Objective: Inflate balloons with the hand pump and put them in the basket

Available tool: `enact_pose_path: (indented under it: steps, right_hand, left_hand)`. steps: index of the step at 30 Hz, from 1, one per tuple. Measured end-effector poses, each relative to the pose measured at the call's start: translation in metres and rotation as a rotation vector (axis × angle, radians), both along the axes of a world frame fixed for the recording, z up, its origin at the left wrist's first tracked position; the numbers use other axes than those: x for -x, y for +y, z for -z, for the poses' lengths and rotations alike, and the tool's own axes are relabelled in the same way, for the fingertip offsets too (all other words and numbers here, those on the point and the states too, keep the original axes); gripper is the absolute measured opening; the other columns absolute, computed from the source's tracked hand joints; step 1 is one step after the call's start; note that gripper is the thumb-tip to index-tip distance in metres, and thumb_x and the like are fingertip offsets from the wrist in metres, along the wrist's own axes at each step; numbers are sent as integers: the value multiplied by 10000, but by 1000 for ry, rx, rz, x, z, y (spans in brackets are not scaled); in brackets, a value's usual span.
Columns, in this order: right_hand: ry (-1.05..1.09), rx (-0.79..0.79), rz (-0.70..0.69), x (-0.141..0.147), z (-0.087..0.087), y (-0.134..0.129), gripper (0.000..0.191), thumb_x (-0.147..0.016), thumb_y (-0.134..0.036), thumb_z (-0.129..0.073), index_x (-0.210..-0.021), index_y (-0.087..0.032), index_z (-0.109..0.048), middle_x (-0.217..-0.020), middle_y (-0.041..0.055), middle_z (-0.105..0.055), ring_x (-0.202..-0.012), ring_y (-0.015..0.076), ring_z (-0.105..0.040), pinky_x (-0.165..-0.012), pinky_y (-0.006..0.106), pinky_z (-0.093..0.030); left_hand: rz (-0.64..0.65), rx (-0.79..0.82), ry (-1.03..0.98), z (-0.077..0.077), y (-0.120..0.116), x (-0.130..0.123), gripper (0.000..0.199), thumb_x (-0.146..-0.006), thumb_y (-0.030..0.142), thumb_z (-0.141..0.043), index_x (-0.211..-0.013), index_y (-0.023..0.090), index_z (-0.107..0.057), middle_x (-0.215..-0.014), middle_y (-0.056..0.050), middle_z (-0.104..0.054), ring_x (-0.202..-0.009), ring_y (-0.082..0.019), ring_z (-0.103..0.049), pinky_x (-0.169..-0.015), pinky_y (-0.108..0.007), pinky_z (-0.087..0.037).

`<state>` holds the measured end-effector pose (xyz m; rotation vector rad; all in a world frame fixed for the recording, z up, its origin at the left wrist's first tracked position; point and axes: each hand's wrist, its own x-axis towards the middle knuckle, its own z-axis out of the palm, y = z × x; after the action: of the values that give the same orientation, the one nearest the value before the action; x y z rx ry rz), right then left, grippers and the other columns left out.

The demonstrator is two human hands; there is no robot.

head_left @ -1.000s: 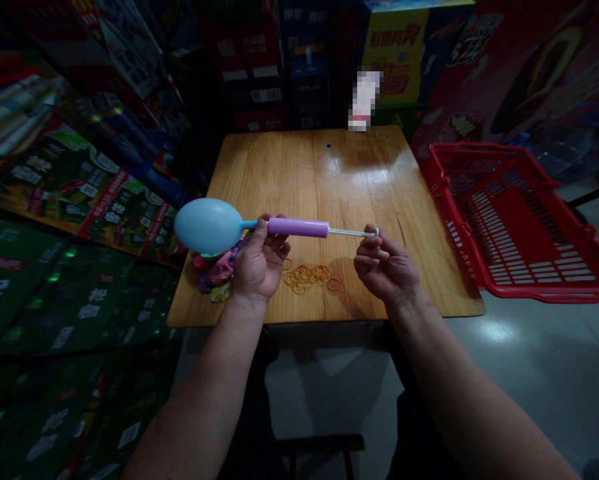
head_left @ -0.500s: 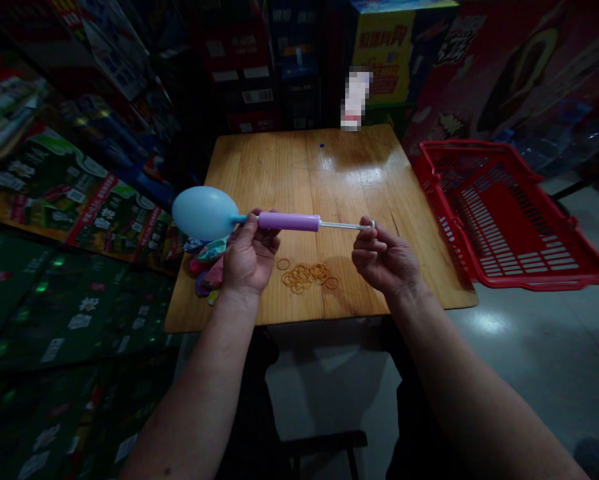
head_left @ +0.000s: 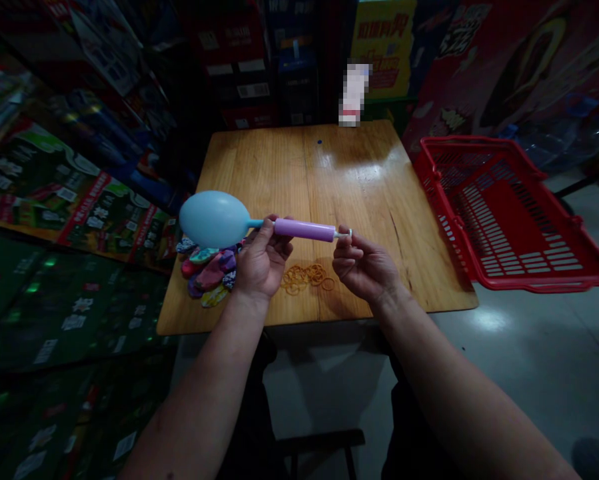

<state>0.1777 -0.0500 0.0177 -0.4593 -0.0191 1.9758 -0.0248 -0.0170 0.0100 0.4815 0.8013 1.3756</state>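
A purple balloon pump (head_left: pixel 305 229) lies level between my hands above the table. My left hand (head_left: pixel 265 257) is closed around its nozzle end, where the neck of a partly inflated light blue balloon (head_left: pixel 214 219) is fitted. My right hand (head_left: pixel 364 263) pinches the white plunger handle, and only a short piece of the rod shows outside the barrel. Beneath the blue balloon, several uninflated balloons (head_left: pixel 212 275) of mixed colours are heaped on the table. Tan rubber bands (head_left: pixel 306 275) lie in a loose pile below the pump, between my wrists.
The wooden table (head_left: pixel 259 160) has a small dark blue spot (head_left: pixel 320 142) near its far edge. A red shopping basket (head_left: pixel 524 220) stands at the right. Green cartons (head_left: pixel 74 313) are stacked on the left, and boxes (head_left: pixel 239 67) line the back.
My right hand has moved left, pushing the plunger rod most of the way into the barrel. My left hand, the pump and the balloon have shifted slightly right in view. The balloon looks slightly bigger.
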Motion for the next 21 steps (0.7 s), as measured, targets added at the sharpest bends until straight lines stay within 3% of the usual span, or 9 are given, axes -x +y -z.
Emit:
enact_pose_path:
  steps: [7, 14, 21]
  right_hand:
    - [-16, -48, 101, -19, -4, 5, 124, -969, -124, -531, -994, -189, -634, -676, -69, -626, -478, 22, -471, -470, 136, -393]
    - [14, 13, -34, 9, 12, -4, 105, -925, -133, -629, -1020, -176, -616, -713, -55, -633, -502, 31, -482, -500, 148, -440]
    - [-70, 9, 64, -17, -4, 3, 137, -974, -136, -517, -992, -186, -643, -691, -52, -618, -481, 33, -457, -476, 154, -400]
  left_hand:
    - [-117, -56, 26, -3, 7, 22, 150, -872, 353, -734, -990, 261, -732, -1087, -29, -761, -894, -148, -702, -648, -213, -497]
    - [6, -11, 32, 7, -7, 1, 217, -850, 355, -760, -1030, 238, -730, -1103, -55, -758, -877, -147, -710, -660, -225, -513]
    - [-25, -49, 24, -2, 2, 14, 200, -851, 361, -756, -1012, 245, -733, -1098, -49, -757, -911, -150, -711, -661, -215, -506]
